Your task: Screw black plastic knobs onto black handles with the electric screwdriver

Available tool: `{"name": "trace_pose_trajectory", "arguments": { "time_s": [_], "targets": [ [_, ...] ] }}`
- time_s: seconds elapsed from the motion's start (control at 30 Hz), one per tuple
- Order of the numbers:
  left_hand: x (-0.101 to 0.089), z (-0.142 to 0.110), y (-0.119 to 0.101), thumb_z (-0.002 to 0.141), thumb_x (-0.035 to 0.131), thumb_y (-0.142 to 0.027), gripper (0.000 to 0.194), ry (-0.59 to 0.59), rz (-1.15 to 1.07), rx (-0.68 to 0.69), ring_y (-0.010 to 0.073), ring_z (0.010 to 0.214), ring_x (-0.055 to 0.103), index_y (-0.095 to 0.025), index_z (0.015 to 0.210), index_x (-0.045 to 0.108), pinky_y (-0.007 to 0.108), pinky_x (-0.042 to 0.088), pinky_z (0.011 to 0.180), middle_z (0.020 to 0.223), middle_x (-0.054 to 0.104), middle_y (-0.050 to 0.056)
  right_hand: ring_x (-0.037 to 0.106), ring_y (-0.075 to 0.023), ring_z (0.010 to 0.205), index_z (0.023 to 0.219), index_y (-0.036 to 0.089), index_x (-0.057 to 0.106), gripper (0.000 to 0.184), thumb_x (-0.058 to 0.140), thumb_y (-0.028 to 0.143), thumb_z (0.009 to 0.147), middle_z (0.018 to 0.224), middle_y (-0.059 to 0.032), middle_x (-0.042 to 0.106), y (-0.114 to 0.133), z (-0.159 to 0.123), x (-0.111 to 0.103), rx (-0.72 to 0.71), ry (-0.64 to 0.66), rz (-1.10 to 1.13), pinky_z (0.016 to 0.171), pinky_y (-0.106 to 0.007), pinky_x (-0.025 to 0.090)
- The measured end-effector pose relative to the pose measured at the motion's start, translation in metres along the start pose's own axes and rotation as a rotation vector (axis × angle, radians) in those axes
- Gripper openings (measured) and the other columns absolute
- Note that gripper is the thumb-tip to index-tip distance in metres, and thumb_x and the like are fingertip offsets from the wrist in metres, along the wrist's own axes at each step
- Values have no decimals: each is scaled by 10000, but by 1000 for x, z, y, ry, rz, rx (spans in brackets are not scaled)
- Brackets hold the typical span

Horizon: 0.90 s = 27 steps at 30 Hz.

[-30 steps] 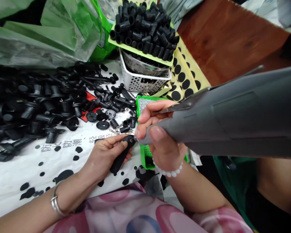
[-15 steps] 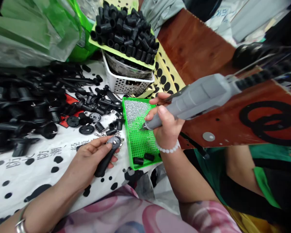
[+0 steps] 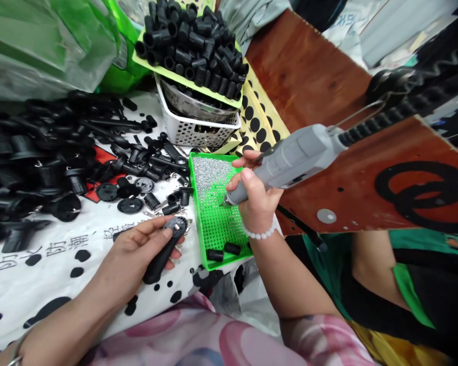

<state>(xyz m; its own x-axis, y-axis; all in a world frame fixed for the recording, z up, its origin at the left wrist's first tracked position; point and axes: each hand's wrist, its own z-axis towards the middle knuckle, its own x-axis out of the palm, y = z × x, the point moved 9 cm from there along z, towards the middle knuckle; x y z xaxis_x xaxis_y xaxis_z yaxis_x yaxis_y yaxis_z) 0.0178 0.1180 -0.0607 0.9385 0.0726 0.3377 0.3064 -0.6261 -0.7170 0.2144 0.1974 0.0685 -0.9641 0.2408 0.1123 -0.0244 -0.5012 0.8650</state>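
Dozens of black parts (image 3: 26,152) lie heaped at far left on the white sheet (image 3: 61,278); moving right, the left hand (image 3: 135,254) has thumb and fingers pinching a black handle (image 3: 159,265), its round end (image 3: 178,226) facing up, just beside the green tray (image 3: 205,249). Tiny silvery pieces (image 3: 209,172) cover the tray's far part, black cylinders (image 3: 215,254) sit near its close edge, and here's the right hand (image 3: 257,199), fingers and thumb closed around a grey power tool (image 3: 303,152), tip over the tray, contact impossible to tell. Brown board (image 3: 351,198) farther right!
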Motion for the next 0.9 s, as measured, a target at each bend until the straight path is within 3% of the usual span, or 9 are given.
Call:
{"name": "trace_pose_trajectory", "arguments": {
  "time_s": [0.27,0.47,0.67,0.9],
  "targets": [
    [0,1,2,758,708,-276,310,36,-5,12,137,562,643,-169,1036,621,219,546,476,827,740,70,561,-65,448,959,202,572,247,622,263,725,792,19,609,-4,-2,-2,11,-11,-36,413,-210,460],
    [-1,1,4,752,721,-351,358,53,-20,18,136,582,652,-189,1056,624,217,550,487,858,743,61,565,-67,449,966,220,572,219,596,238,749,785,23,604,4,-4,-2,-60,-12,-80,440,-224,471],
    [0,-1,1,665,791,-356,469,65,-39,40,143,610,667,-181,1068,626,225,560,520,873,731,47,570,-75,467,964,218,590,198,616,269,774,819,6,596,2,-4,-3,-54,10,-64,443,-236,458],
    [6,-2,0,600,822,-273,590,83,-56,52,133,622,665,-158,1130,590,216,554,556,793,700,11,547,-97,467,958,199,596,247,605,328,748,851,-23,580,38,2,4,-40,-3,39,406,-268,427]
  ]
}}
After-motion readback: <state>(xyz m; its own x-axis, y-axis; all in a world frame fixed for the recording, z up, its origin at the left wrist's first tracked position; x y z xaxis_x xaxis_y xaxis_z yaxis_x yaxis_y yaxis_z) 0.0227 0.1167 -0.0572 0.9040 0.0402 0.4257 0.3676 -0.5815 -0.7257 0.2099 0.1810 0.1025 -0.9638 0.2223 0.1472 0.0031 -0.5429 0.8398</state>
